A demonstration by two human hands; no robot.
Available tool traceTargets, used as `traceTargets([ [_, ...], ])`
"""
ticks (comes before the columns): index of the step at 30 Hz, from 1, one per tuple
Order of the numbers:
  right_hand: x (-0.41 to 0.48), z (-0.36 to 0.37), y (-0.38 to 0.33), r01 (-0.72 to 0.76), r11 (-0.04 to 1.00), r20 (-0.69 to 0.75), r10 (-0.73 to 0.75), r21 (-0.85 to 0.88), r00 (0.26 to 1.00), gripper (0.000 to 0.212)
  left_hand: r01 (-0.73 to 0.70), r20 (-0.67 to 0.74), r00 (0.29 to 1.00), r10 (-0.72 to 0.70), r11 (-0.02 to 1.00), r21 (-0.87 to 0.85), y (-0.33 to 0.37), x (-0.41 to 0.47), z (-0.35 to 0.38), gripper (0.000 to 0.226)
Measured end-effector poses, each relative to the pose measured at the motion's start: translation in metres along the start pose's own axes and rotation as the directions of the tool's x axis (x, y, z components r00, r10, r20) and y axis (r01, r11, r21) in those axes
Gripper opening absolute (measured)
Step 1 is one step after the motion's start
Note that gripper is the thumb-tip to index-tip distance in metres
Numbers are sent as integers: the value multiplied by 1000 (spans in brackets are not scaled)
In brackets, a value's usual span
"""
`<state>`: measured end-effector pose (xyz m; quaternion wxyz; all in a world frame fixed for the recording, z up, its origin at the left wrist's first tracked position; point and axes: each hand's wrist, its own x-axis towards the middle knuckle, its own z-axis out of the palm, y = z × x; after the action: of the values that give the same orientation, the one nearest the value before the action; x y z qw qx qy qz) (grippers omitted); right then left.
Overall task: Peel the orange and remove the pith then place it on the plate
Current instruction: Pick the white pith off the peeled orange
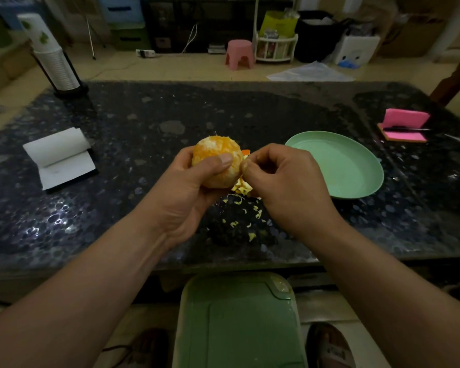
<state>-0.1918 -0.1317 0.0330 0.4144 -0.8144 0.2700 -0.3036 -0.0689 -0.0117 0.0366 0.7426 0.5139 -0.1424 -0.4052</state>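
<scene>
My left hand (189, 187) grips a peeled orange (215, 152) above the dark table, thumb across its front. White pith patches still cover parts of the fruit. My right hand (284, 181) is at the orange's right side, with thumb and forefinger pinching at the pith there. A pale green plate (356, 181) lies on the table just right of my hands, with nothing on it. Small bits of peel and pith (243, 205) are scattered on the table beneath and in front of my hands.
A small open notepad (60, 158) lies at the left. A stack of paper cups (52, 57) stands at the back left, and a pink sponge with a pen (405, 126) at the right. A green bin lid (239, 322) sits below the table's near edge.
</scene>
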Motion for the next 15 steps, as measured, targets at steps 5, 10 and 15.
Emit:
traceTargets([
  [5, -1, -3, -3, -9, 1000, 27, 9, 2, 1000, 12, 6, 0, 1000, -6, 999, -32, 1, 1, -1, 66],
  [10, -7, -6, -10, 36, 999, 35, -35, -31, 999, 1, -57, -28, 998, 58, 998, 36, 2, 0, 3, 69],
  [15, -7, -5, -10, 39, 997, 9, -39, -59, 999, 5, -64, -22, 998, 65, 998, 22, 2, 0, 3, 68],
])
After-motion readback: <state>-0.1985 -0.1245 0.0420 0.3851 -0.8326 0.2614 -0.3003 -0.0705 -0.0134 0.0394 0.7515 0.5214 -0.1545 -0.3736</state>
